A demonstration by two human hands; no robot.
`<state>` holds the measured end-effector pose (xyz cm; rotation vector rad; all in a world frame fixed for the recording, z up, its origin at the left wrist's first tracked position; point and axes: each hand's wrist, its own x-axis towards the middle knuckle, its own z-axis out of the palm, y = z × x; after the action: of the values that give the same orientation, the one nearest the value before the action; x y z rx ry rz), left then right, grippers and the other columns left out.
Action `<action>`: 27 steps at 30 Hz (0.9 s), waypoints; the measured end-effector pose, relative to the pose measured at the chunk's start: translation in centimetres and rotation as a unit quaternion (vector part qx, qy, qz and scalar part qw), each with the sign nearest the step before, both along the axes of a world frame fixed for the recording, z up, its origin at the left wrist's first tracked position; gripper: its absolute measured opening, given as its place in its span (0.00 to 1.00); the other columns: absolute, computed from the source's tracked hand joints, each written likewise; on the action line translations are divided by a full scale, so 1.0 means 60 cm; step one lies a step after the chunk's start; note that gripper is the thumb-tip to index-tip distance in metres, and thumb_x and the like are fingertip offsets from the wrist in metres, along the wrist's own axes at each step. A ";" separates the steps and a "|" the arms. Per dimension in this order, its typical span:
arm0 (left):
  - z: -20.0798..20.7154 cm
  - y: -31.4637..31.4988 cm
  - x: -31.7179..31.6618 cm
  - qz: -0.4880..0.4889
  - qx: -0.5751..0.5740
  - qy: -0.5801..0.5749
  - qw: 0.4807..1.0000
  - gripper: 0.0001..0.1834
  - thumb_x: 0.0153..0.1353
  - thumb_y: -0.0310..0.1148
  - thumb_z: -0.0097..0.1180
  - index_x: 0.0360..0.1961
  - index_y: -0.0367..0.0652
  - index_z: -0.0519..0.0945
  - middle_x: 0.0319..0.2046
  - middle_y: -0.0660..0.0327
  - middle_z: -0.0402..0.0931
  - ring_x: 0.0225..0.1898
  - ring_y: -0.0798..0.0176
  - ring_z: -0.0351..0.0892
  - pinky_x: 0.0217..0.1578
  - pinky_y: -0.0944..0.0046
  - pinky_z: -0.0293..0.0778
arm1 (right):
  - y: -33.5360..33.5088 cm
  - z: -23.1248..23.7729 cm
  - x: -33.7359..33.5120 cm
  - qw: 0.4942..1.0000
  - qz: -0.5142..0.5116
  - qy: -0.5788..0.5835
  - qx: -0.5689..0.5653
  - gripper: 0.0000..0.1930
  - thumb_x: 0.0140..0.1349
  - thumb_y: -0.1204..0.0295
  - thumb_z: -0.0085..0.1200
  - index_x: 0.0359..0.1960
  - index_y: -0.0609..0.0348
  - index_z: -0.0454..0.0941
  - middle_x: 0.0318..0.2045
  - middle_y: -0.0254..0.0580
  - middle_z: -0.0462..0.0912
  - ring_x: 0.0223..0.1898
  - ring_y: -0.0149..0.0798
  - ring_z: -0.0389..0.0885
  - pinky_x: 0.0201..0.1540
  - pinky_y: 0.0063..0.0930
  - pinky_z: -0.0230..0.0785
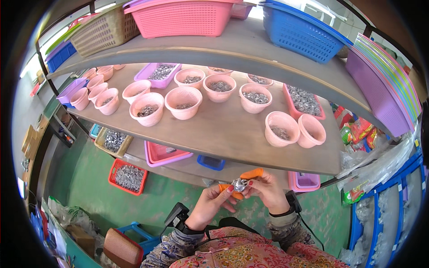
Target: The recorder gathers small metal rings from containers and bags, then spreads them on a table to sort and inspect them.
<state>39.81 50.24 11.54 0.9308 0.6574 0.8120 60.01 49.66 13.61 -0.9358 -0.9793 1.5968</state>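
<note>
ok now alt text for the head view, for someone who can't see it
A person's left hand and right hand, with orange finger covers, hold a small shiny metal part. Beyond them, pink tubs, many holding metal pieces, stand on a shelf below plastic baskets.

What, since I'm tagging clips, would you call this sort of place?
Probably a small-parts workshop: pink tubs of silvery pieces stand on a shelf, a red basket below holds more, and the left hand and right hand hold a shiny piece.
</note>
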 end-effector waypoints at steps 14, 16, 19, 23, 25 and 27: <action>0.001 -0.010 -0.034 0.021 0.014 0.017 1.000 0.18 0.69 0.36 0.47 0.49 0.30 0.76 0.33 0.59 0.78 0.31 0.67 0.78 0.32 0.69 0.78 | 0.020 -0.015 -0.021 0.999 0.040 0.005 0.020 0.12 0.65 0.77 0.50 0.48 0.68 0.76 0.40 0.47 0.82 0.37 0.36 0.83 0.40 0.26 0.78; -0.001 -0.010 -0.035 0.016 0.015 0.026 0.999 0.17 0.69 0.35 0.47 0.48 0.31 0.77 0.36 0.62 0.78 0.35 0.71 0.76 0.33 0.70 0.78 | 0.023 -0.017 -0.021 0.999 0.040 0.004 0.023 0.13 0.65 0.77 0.49 0.49 0.68 0.76 0.42 0.46 0.81 0.40 0.36 0.81 0.42 0.27 0.77; -0.002 -0.011 -0.034 0.035 0.041 0.031 0.998 0.16 0.69 0.34 0.48 0.49 0.33 0.77 0.36 0.63 0.78 0.34 0.72 0.76 0.33 0.71 0.78 | 0.028 -0.016 -0.022 0.998 0.047 -0.012 0.030 0.13 0.65 0.78 0.48 0.50 0.68 0.76 0.45 0.46 0.80 0.42 0.35 0.80 0.43 0.28 0.77; -0.011 -0.007 -0.032 0.051 0.060 0.038 0.996 0.15 0.67 0.31 0.50 0.51 0.35 0.77 0.37 0.63 0.78 0.34 0.72 0.76 0.32 0.72 0.79 | 0.032 -0.012 -0.022 0.997 0.059 -0.019 0.038 0.13 0.66 0.79 0.46 0.50 0.67 0.76 0.47 0.45 0.79 0.43 0.35 0.80 0.43 0.28 0.77; -0.011 -0.005 -0.031 0.050 0.060 0.042 0.996 0.15 0.67 0.31 0.51 0.52 0.35 0.77 0.38 0.63 0.78 0.34 0.73 0.76 0.32 0.72 0.79 | 0.034 -0.011 -0.022 0.997 0.056 -0.026 0.041 0.13 0.66 0.79 0.46 0.50 0.66 0.76 0.47 0.44 0.79 0.44 0.34 0.79 0.43 0.28 0.77; -0.006 -0.004 -0.030 0.057 0.054 0.039 0.996 0.15 0.67 0.29 0.51 0.53 0.36 0.76 0.39 0.63 0.78 0.35 0.73 0.76 0.32 0.72 0.80 | 0.037 -0.012 -0.021 0.997 0.058 -0.030 0.044 0.13 0.66 0.79 0.46 0.50 0.65 0.76 0.47 0.44 0.79 0.45 0.34 0.79 0.43 0.28 0.77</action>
<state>37.99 50.01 11.18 1.0351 0.7448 0.9230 58.76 51.85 12.87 -0.8831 -1.1549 1.6165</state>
